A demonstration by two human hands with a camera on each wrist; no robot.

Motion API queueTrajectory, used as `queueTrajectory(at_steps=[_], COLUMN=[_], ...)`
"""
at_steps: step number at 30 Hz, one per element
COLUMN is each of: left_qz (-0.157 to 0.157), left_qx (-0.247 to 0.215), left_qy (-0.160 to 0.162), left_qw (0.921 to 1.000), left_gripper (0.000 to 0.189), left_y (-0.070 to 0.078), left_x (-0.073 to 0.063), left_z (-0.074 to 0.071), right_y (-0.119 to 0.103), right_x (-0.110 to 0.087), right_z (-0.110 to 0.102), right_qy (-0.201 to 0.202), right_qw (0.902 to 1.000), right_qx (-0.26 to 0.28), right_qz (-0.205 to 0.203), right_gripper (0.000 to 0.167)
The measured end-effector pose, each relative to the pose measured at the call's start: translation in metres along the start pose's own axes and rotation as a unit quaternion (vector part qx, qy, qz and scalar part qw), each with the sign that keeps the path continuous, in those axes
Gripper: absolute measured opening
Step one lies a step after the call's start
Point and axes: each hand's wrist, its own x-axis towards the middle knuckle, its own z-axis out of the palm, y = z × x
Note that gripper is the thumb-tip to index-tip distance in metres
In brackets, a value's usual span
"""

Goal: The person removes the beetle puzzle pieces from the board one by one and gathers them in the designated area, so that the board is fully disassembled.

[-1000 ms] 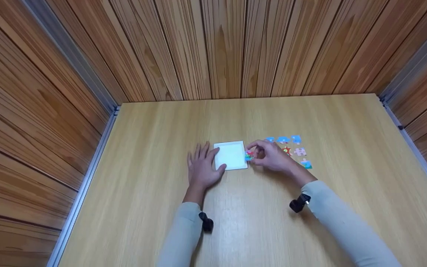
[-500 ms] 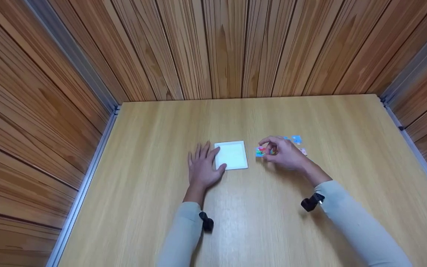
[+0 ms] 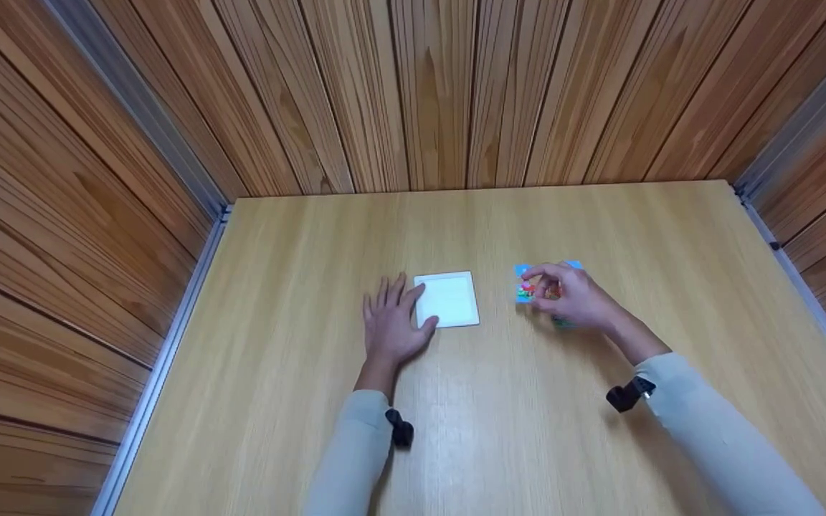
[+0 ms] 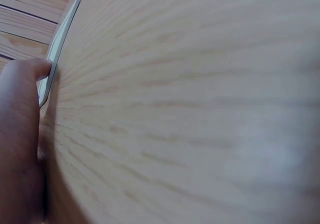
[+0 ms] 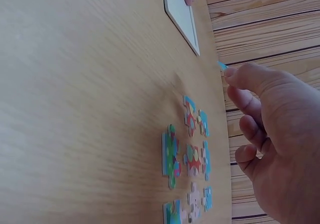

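Observation:
My left hand lies flat with spread fingers, its thumb and index finger on the left side of a white square puzzle tray. In the left wrist view the thumb touches the rim of the tray. My right hand pinches a colourful jigsaw piece between thumb and fingertips, above the other pieces. Only a blue corner of that piece shows past the thumb in the right wrist view. Below the hand lie several jigsaw pieces, among them a green one and a red one.
The loose pieces lie in loose rows to the right of the tray, partly hidden by the right hand in the head view. A wooden table carries everything. Wood-panelled walls enclose it at the back and both sides.
My right hand has moved right, away from the tray's right edge, carrying the pinched jigsaw piece over the other pieces. The left hand and the tray have stayed put.

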Motion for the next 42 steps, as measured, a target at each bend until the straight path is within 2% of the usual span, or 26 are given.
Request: queueTrajectory(at_steps=[8,16,19,27,42], left_qz=[-0.004,-0.002,0.002,0.006,0.005], left_qx=[0.0,0.002,0.0,0.001,-0.002], left_qy=[-0.011,-0.007,0.002,0.014,0.002], left_qw=[0.9999,1.0,1.0,0.9999,1.0], left_gripper=[0.077,0.077,0.076,0.075,0.071], left_y=[0.002,0.003,0.002,0.001,0.0], left_x=[0.001,0.001,0.0,0.001,0.0], left_z=[-0.001,-0.001,-0.001,0.002,0.0], right_y=[0.01,0.021,0.022,0.024,0.025], right_x=[-0.015,-0.025,-0.026,-0.026,-0.026], right_z=[0.002,0.009,0.011,0.013,0.015], right_qy=[-0.015,-0.022,-0.027,-0.026,-0.035], right_qw=[0.9999,0.9995,0.9993,0.999,0.9986], right_qx=[0.005,0.014,0.019,-0.021,-0.041], right_qz=[-0.008,-0.017,-0.019,-0.031,-0.003], right_gripper=[0.043,0.038,0.038,0.038,0.044])
